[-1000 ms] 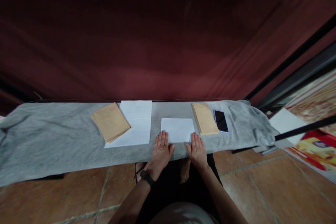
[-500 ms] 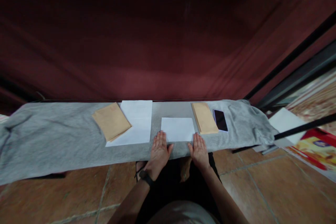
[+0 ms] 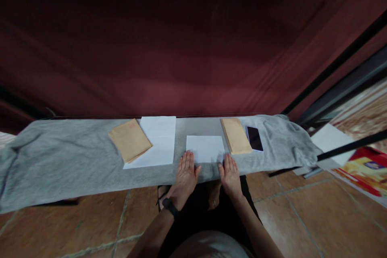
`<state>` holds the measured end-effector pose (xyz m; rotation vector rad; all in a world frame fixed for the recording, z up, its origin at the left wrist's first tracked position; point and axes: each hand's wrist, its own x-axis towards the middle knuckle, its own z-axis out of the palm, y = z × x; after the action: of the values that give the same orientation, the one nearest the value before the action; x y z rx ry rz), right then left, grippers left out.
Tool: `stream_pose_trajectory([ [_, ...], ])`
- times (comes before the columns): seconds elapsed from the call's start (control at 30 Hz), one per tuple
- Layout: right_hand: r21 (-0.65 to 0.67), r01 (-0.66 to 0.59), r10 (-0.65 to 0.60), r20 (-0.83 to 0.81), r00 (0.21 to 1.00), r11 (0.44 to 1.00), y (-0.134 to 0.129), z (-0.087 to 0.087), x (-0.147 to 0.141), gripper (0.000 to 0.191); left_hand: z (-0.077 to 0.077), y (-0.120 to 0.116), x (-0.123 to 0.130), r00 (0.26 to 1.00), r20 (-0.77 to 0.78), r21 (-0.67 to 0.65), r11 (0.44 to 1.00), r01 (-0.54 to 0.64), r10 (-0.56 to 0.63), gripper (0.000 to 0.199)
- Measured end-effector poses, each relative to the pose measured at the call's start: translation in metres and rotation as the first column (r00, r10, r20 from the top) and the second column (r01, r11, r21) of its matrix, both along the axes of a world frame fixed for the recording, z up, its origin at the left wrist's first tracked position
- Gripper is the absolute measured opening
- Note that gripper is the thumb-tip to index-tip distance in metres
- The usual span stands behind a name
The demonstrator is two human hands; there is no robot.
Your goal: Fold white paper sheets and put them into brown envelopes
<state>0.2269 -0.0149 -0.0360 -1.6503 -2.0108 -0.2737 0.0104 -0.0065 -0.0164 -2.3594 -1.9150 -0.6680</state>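
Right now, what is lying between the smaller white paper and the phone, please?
In the head view, a stack of brown envelopes lies on the grey cloth between the smaller white paper and the phone.

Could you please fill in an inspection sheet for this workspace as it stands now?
Surface: grey cloth, wrinkled towards both ends.
Job's things: small white sheet lying flat; larger white sheet to its left, partly under the left brown stack; right brown stack to its right.
Clutter: phone, dark screen up, beside the right brown stack.
Hands: left hand and right hand open, palms down, at the small white sheet's near corners.
Cables: thin cord-like curl at far left; too faint to identify.
Surroundings: dark red backdrop, tiled floor, red-and-yellow printed item at right.
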Motion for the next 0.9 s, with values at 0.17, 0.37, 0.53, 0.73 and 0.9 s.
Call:
stream_pose_trajectory([
  [0.17,-0.125,-0.188,0.177,-0.093,0.980,0.974,0.005,0.007,-0.023,0.054,0.006,0.002,0.020,0.983,-0.039,-0.044,0.984,0.175,-0.177,0.057],
  [0.37,-0.178,-0.181,0.180,-0.019,0.983,0.967,0.002,0.006,-0.027,0.053,0.004,0.005,0.022,0.972,-0.110,-0.083,0.976,0.200,-0.208,0.058],
  [0.53,-0.164,-0.106,0.113,0.039,0.993,0.981,0.000,0.005,-0.015,0.055,-0.001,0.006,0.010,0.984,-0.130,-0.074,0.990,0.116,-0.125,0.060],
  [0.73,-0.142,-0.054,0.065,0.070,0.995,0.988,-0.002,0.002,-0.003,0.057,-0.005,0.003,-0.005,0.993,-0.105,-0.016,0.999,0.043,-0.044,0.061],
  [0.9,-0.129,-0.032,0.043,0.080,0.996,0.991,-0.002,-0.001,0.001,0.058,-0.002,0.008,-0.015,0.992,-0.126,-0.036,0.999,0.014,-0.019,0.055],
])
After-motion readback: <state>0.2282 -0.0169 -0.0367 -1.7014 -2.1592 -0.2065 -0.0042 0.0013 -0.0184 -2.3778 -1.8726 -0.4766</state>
